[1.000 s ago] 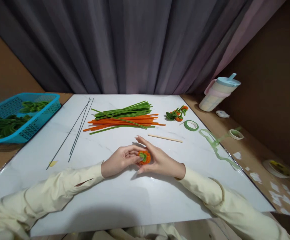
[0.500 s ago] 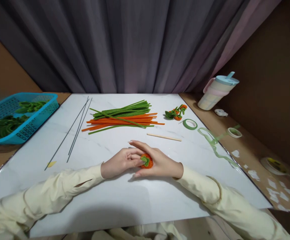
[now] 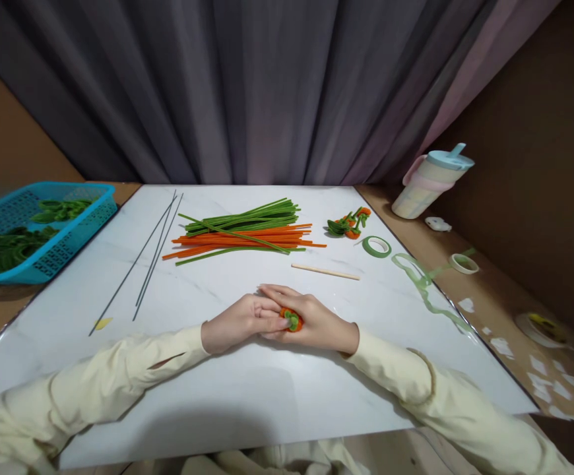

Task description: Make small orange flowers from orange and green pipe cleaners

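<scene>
Between my two hands is a small fuzzy orange persimmon (image 3: 293, 321) with a green leafy top, made of pipe cleaner. My left hand (image 3: 242, 321) pinches it at its left side, the thumb touching the green top. Around its right side, my right hand (image 3: 320, 323) is wrapped with curled fingers. Beyond the hands lie green pipe cleaners (image 3: 247, 218) and orange pipe cleaners (image 3: 237, 239) in a bundle. A thin wooden stick (image 3: 325, 272) lies just past my right hand.
Several finished orange-and-green pieces (image 3: 350, 224) lie at the back right, near a roll of green tape (image 3: 377, 247). Thin dark wires (image 3: 151, 257) rest at left. A blue basket (image 3: 76, 231) holds green leaf shapes. A tumbler (image 3: 430, 183) stands at right among paper scraps (image 3: 502, 347).
My right hand's fingers and thumb have closed in around the persimmon, which has tipped slightly so its green top sits lower. The other things stay put.
</scene>
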The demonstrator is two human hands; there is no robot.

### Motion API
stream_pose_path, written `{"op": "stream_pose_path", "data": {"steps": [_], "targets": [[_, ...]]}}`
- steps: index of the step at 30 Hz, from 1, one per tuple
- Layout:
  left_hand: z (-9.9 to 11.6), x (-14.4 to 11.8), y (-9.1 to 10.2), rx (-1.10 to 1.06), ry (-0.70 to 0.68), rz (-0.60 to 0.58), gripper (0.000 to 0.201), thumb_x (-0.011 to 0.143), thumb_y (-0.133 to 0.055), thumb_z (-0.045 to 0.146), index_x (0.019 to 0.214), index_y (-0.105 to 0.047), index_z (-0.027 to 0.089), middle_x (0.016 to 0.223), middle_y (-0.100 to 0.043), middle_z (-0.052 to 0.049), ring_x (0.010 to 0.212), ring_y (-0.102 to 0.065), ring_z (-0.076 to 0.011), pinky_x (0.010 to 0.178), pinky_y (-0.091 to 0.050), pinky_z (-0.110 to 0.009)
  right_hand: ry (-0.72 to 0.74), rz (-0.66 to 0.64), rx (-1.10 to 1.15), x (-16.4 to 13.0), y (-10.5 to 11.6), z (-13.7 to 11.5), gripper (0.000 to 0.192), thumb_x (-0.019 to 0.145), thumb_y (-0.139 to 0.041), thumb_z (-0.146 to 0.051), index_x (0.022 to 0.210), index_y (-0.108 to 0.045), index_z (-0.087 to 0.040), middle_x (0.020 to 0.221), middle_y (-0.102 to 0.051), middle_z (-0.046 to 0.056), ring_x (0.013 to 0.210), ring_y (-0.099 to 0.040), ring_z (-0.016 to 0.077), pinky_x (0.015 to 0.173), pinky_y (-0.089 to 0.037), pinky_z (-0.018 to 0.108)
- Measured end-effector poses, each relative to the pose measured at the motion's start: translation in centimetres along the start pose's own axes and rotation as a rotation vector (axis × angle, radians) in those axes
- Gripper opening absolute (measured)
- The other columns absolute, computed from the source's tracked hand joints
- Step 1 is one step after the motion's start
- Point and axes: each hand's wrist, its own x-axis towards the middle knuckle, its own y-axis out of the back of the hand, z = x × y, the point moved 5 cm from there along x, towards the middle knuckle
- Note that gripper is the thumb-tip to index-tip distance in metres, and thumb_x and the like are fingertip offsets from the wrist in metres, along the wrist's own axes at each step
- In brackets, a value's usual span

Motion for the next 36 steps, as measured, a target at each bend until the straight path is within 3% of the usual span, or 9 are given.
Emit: {"op": "stream_pose_path", "data": {"steps": [7,12,15,20,27,36], "targets": [[-0.2,0.1,0.1,-0.051,0.022,0.041,0.036,0.07,-0.071,0.036,0.051,-0.052,0.012,0.048,-0.043,0.003,0.047,-0.033,-0.0069,0.046,-0.022,-0.022,-0.051,0.002,0.021,0.2,0.0,0.0,0.057,0.075,-0.07,-0.033,0.128,-0.052,-0.02,0.133,-0.049,0.012,0.119,-0.05,0.0243,0.101,-0.041,0.037],[-0.6,0.3,0.3,-0.137,0.053,-0.034,0.027,0.068,-0.075,0.033,0.077,-0.068,0.009,0.063,-0.059,-0.003,0.052,-0.048,-0.0089,0.049,-0.032,-0.02,0.023,0.004,0.076,0.3,0.7,-0.3,0.084,0.064,-0.079,-0.033,0.137,-0.039,-0.024,0.133,-0.049,0.009,0.121,-0.048,0.0231,0.102,-0.04,0.036],[-0.6,0.3,0.3,-0.128,0.058,-0.048,0.03,0.067,-0.076,0.033,0.084,-0.07,0.009,0.069,-0.063,-0.005,0.057,-0.053,-0.0104,0.054,-0.037,-0.021,0.028,-0.008,0.041,0.4,0.9,-0.4,0.088,0.059,-0.082,-0.033,0.136,-0.04,-0.022,0.133,-0.049,0.011,0.121,-0.047,0.0245,0.101,-0.04,0.038],[-0.5,0.3,0.2,-0.063,-0.004,-0.039,0.027,0.07,-0.074,0.035,0.08,-0.07,0.01,0.068,-0.062,-0.004,0.058,-0.05,-0.0099,0.054,-0.036,-0.02,0.084,-0.011,0.061,0.4,0.3,-0.6,0.074,0.068,-0.075,-0.026,0.134,-0.044,-0.018,0.131,-0.051,0.012,0.123,-0.045,0.023,0.103,-0.038,0.037],[-0.5,0.2,0.0,-0.046,-0.022,-0.039,0.029,0.07,-0.073,0.038,0.064,-0.066,0.01,0.057,-0.055,0.0,0.054,-0.046,-0.0089,0.053,-0.036,-0.021,0.027,0.012,0.089,0.2,-0.3,0.0,0.062,0.071,-0.071,-0.024,0.128,-0.051,-0.012,0.125,-0.053,0.016,0.111,-0.055,0.023,0.096,-0.045,0.034],[-0.4,0.3,0.6,-0.278,0.09,0.01,0.032,0.069,-0.075,0.037,0.086,-0.071,0.011,0.082,-0.069,-0.009,0.08,-0.064,-0.0178,0.08,-0.049,-0.029,0.13,0.149,0.063,0.2,1.1,-1.0,0.038,0.078,-0.059,-0.015,0.116,-0.06,-0.016,0.117,-0.063,0.011,0.107,-0.058,0.0209,0.092,-0.048,0.034]]}}
